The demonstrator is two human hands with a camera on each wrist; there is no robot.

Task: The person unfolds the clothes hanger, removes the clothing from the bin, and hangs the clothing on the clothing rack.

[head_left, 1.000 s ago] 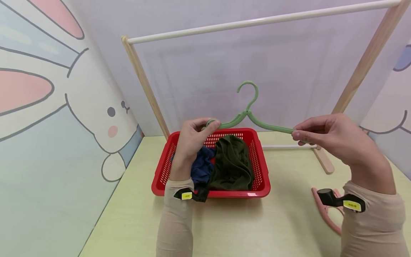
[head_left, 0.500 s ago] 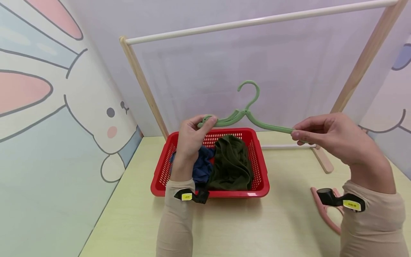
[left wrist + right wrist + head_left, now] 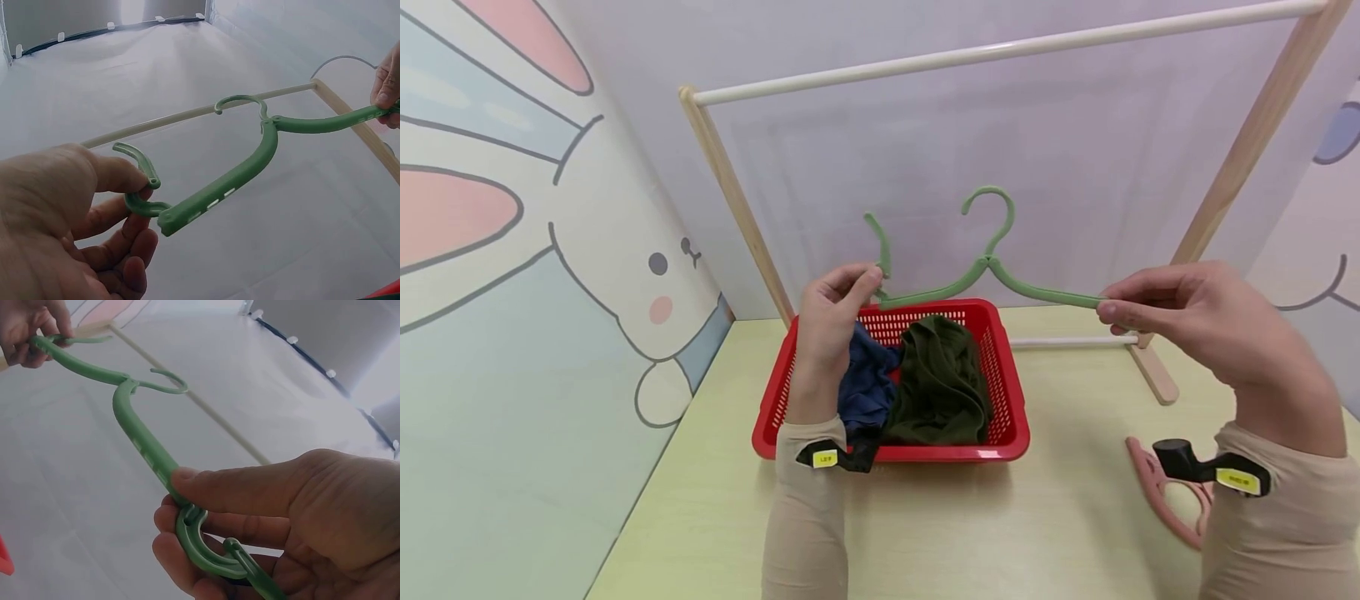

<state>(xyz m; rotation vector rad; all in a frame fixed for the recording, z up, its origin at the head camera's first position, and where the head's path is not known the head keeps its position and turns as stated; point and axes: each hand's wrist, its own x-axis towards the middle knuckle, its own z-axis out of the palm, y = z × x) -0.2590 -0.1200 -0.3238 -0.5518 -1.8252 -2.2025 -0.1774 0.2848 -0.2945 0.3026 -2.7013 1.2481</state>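
A green folding hanger [image 3: 938, 292] is stretched between both hands above the basket's far edge, its hook upward. My left hand [image 3: 831, 321] pinches a hinged end piece of the left arm; in the left wrist view that piece [image 3: 142, 164] stands swung out from the arm. Thumb and fingers of my right hand [image 3: 1187, 321] grip the outer end of the other arm. In the right wrist view, a curved end section [image 3: 206, 553] lies across the fingers. Below, the red basket [image 3: 955, 452] holds a dark green cloth [image 3: 942, 387] and a blue cloth [image 3: 868, 383], partly hidden by the left wrist.
A clothes rack with a white rail [image 3: 1000, 52] and wooden posts [image 3: 1255, 142] stands behind the basket. Beside the right forearm, a pink hanger [image 3: 1165, 500] lies on the pale table [image 3: 1000, 533], partly covered by the sleeve. Rabbit-painted panels border the left and right sides.
The hanger's left end piece, earlier folded along the arm, has swung out and now points up. My left hand shifted left, my right hand slightly right.
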